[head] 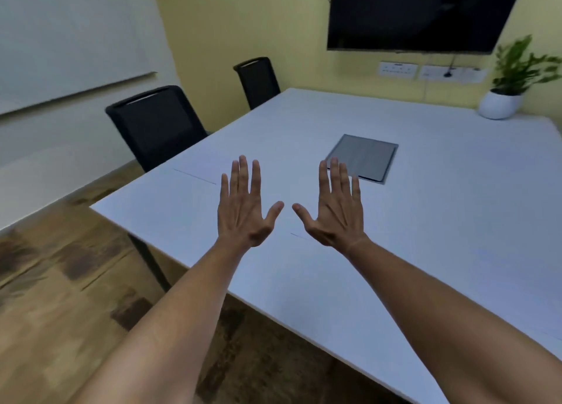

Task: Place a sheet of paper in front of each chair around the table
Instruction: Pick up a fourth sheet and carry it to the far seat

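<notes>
I have both hands stretched out over the table (pixel 395 251), palms down, fingers straight and spread, holding nothing. The left hand (pixel 243 206) and the right hand (pixel 334 209) sit side by side with the thumbs pointing at each other and a gap between them.

The paper is the hard part — white sheets on a white top barely show. I can make out one thin dark edge running off to the left of my left fingers, toward the near chair (pixel 155 124), and another short edge just below my right thumb. My guess is that these are borders of sheets already lying flat, one reaching from under my left hand toward that chair, but I cannot tell their full outlines. I see no loose stack anywhere in view.

The far chair (pixel 258 81) stands further along the same left side; I cannot pick out any sheet in front of it. If that seat is next, the left hand is the nearer one, and the reach runs forward and left along the table's edge.

Beyond my right fingers lies a grey panel (pixel 365 157), apparently set flush in the top. A potted plant (pixel 504 93) stands at the far right corner, well clear.
</notes>
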Available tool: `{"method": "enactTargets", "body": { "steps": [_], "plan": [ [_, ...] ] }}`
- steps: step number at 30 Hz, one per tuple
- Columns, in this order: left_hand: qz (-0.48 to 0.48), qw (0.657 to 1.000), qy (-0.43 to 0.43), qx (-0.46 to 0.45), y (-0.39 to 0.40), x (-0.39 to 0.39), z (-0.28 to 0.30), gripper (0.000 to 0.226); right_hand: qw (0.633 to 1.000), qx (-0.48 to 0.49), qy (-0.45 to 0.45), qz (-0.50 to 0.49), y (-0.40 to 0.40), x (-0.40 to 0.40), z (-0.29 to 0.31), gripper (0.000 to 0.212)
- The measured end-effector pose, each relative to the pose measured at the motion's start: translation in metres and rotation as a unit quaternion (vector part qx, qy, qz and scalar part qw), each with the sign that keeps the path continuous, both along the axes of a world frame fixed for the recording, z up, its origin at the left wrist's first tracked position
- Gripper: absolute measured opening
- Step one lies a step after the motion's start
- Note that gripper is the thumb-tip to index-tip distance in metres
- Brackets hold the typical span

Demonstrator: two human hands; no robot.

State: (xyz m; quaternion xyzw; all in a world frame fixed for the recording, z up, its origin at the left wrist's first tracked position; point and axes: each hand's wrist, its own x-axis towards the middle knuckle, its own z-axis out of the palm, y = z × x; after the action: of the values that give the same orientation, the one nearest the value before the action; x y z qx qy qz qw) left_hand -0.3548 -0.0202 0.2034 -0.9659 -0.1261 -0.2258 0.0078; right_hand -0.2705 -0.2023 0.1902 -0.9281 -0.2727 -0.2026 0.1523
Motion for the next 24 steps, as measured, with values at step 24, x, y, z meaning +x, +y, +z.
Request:
{"method": "enactTargets", "body": {
  "steps": [24],
  "plan": [
    [-0.17, 0.971, 0.161, -0.049, 0.013, 0.25, -0.127, 0.087, 0.97, -0.025, 0.142, -0.196, -0.004, 0.182, -0.115, 0.101]
  ]
}}
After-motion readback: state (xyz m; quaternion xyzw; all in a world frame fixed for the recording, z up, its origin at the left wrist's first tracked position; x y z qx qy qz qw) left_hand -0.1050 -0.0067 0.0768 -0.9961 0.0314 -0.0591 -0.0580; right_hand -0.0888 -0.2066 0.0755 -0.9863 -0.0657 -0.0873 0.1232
